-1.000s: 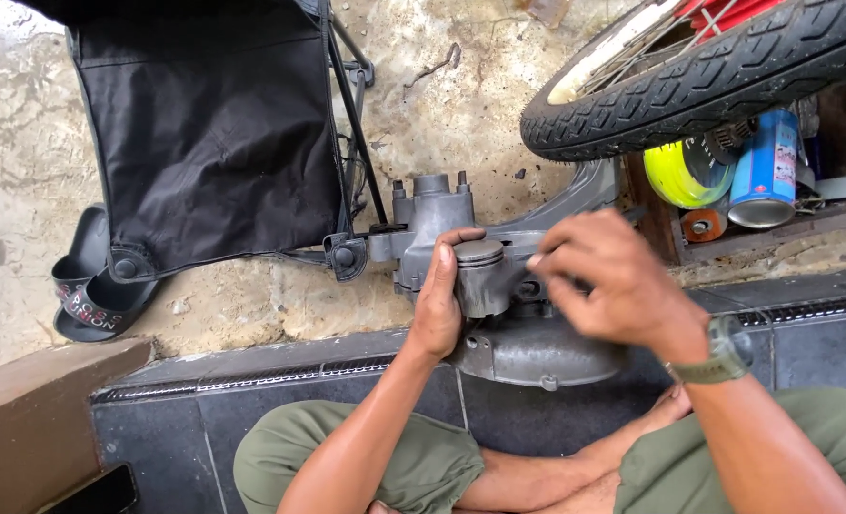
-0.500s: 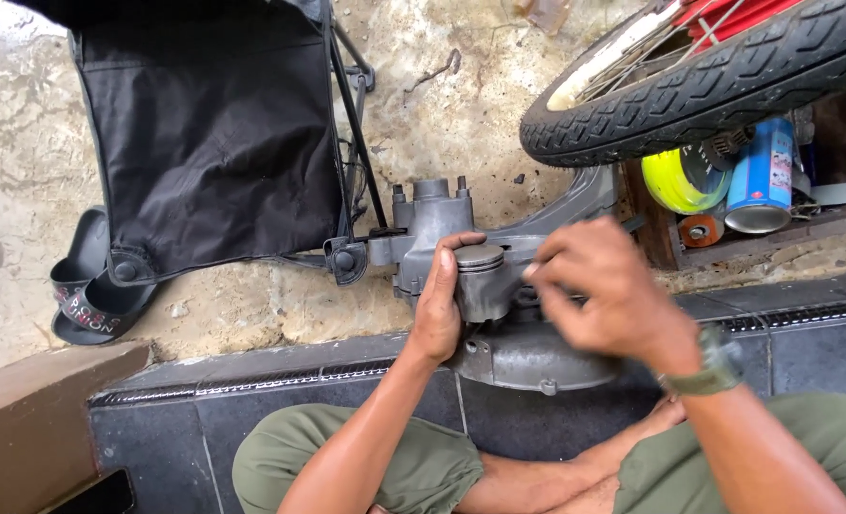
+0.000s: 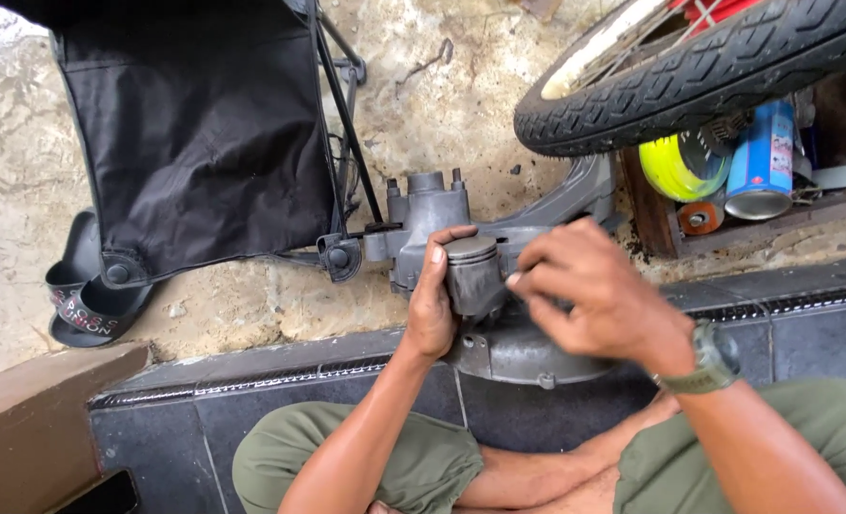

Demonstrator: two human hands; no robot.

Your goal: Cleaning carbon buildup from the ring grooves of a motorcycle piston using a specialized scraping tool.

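My left hand (image 3: pixel 434 305) grips a grey metal piston (image 3: pixel 471 274) by its side, holding it upright over a grey engine casing (image 3: pixel 527 347). My right hand (image 3: pixel 594 290), blurred, hovers at the piston's right side with its fingertips near the piston skirt; whether it holds anything small is unclear. A green wristwatch (image 3: pixel 708 360) sits on my right wrist. Behind the piston stands another grey cast engine part (image 3: pixel 429 211) with two studs on top.
A motorcycle tyre (image 3: pixel 699 76) hangs at the top right over a wooden box holding a blue can (image 3: pixel 761 162) and a yellow roll (image 3: pixel 675 167). A black folding chair (image 3: pixel 194 133) and a black sandal (image 3: pixel 85 295) are at left. My green-trousered legs are crossed below.
My right hand has shifted slightly right and down off the piston top, uncovering the crown. My left hand keeps its hold on the piston.
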